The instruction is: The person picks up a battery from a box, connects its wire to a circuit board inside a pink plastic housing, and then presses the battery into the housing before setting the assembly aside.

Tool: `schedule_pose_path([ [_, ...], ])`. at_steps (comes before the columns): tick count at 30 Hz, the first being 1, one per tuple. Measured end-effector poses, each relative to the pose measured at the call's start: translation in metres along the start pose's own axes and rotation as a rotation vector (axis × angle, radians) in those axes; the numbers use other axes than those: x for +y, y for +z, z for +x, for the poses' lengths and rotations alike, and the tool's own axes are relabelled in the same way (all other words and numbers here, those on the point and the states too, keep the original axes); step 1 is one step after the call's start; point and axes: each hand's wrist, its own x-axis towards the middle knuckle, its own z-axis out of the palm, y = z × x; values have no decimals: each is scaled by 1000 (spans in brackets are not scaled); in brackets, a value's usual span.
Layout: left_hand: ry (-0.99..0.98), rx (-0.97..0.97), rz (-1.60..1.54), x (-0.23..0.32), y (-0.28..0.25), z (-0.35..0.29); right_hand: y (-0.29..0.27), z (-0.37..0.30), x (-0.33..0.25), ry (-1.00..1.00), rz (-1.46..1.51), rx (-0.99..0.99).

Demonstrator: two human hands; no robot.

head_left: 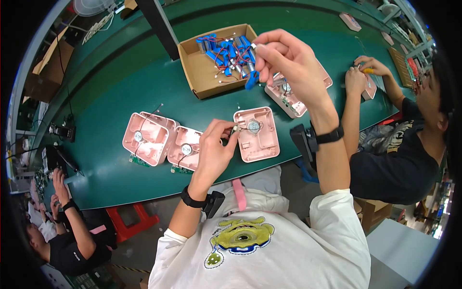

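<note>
My left hand (215, 148) is closed in a pinch on a small circuit board (235, 129) at the left rim of a pink plastic housing (260, 144). Thin wires run from that board to a round silver speaker (254, 126) inside the housing. Raised above the front right of a cardboard box, my right hand (291, 60) pinches a small white connector (254, 46) between thumb and fingertips. Just below those fingers is a blue-wrapped battery (251, 81), which seems to hang from the connector's wires; the curled fingers partly hide them.
The cardboard box (202, 79) holds several blue batteries with red and black leads. More pink housings (149, 139) lie left on the green table (103, 159), another (299, 109) under my right wrist. Co-workers sit at both sides; one's hands (358, 77) work at the right. A dark post stands behind the box.
</note>
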Motion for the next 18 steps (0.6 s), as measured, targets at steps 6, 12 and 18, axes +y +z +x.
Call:
schedule_pose_path([
  [6,-44,2,-9,-1,1,1,9,-36,4,100,14,-32],
  [12,69,-39,5,1,2,-2,14,-50,11,198,76,-76],
  [18,17,-28,-9,5,3,-5,20,-50,20,294,24,-33],
])
